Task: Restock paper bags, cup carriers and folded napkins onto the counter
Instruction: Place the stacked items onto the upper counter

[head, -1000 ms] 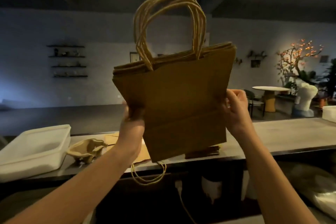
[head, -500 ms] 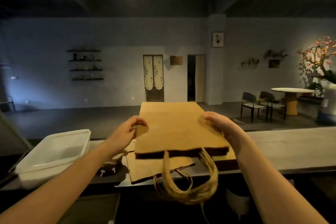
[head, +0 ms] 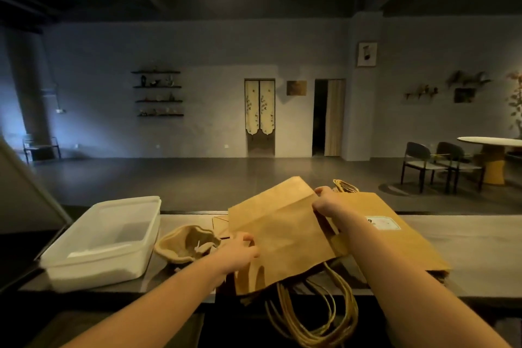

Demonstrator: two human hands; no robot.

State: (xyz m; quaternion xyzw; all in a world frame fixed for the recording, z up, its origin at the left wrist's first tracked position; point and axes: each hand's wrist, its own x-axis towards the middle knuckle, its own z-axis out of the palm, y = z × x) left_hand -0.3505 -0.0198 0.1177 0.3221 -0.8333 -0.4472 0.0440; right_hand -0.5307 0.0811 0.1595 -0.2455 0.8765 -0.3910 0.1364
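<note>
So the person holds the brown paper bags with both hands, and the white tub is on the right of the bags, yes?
Not quite. In the head view the white tub sits on the counter to the left of the paper bags, not the right. The rest is true: the left hand and the right hand both hold the bags.
</note>
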